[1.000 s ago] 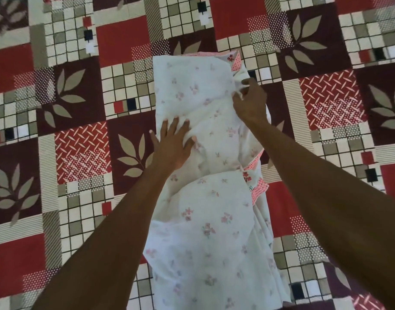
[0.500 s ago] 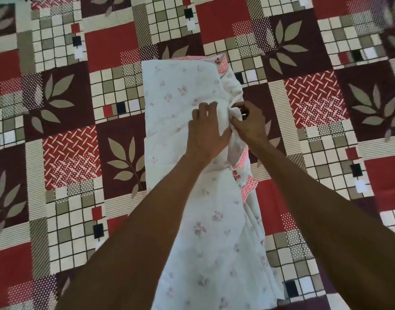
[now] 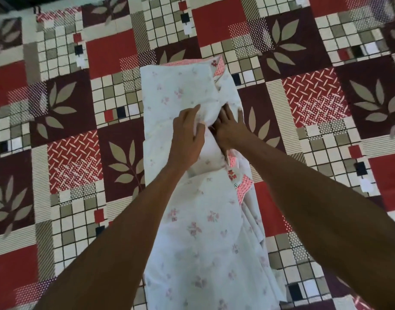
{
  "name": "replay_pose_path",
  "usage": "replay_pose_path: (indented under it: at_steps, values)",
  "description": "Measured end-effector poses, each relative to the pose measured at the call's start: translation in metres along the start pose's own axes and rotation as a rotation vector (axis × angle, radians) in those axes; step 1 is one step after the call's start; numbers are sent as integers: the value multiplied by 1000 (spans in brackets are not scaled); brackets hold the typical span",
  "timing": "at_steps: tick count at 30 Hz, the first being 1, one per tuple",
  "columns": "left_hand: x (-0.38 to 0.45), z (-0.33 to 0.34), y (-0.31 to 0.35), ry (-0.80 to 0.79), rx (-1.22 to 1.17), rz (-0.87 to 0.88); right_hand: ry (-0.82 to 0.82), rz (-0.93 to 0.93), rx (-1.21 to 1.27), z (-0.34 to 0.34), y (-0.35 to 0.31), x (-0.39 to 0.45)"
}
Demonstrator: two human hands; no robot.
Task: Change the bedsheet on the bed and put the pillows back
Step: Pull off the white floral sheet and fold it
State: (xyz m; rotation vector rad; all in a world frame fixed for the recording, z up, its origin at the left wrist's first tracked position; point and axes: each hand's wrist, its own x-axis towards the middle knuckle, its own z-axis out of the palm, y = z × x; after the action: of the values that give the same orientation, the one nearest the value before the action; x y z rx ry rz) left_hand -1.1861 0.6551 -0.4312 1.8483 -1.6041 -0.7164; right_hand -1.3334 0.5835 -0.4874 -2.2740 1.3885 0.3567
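A folded white floral bedsheet (image 3: 198, 231) with a red-checked trim lies as a long strip down the middle of the bed. Under it spreads the red, maroon and cream patchwork bedsheet (image 3: 84, 153) with leaf and grid squares. My left hand (image 3: 186, 139) lies on the middle of the white sheet, its fingers and thumb curled round a raised fold of the cloth. My right hand (image 3: 229, 128) lies flat just to the right of it, its fingers straight and pressing on the sheet beside that fold. Both forearms reach in from the bottom.
The patchwork sheet covers the whole view on both sides of the white strip. A dark strip of floor or bed edge (image 3: 10, 5) shows at the top left corner. No pillows are in view.
My left hand slid from the sheet's left side to its middle and took hold of a fold. My right hand came down from the upper right edge to rest beside it.
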Motion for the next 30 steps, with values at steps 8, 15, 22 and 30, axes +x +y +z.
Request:
replay_pose_path:
  at_steps: [8,15,22,30]
  values:
    - [-6,12,-8,-192,263,60,111,-212,149,16,10,-53]
    - [-38,-35,7,-137,-148,-222,251,137,921,-8,-19,-105]
    - [-199,-106,-30,44,-270,-641,6,560,1002,68,-35,-247]
    - [-242,-103,-52,-121,-354,-684,92,499,900,34,-82,-258]
